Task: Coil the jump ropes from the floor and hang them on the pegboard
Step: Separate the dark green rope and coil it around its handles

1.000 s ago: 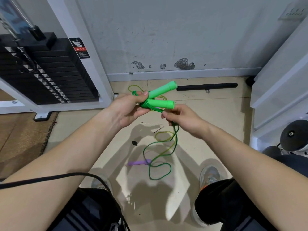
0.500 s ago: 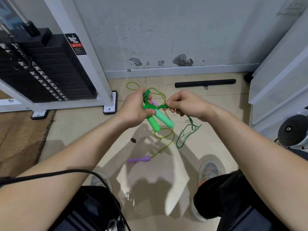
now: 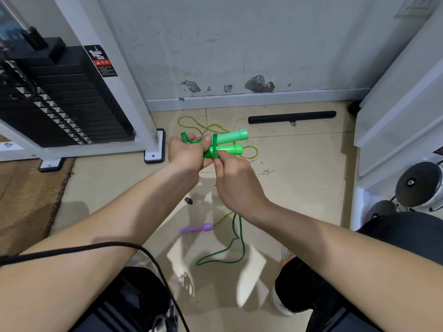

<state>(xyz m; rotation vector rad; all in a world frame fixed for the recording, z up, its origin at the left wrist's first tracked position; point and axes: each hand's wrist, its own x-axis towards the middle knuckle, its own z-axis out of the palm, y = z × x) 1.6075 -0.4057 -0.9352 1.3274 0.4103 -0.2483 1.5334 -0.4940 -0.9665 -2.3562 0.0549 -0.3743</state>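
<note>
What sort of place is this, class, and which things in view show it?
Most likely a gym or workout room: a black weight stack in a white machine frame, chrome dumbbells at the right, and a green jump rope.

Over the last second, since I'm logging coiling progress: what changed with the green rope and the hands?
The left hand tipped the green handles downward, then swung them back to point right. The right hand carried the green cord round them; a turn now crosses both. Both hands kept their hold. The purple handle and black bar stayed on the floor.
</note>
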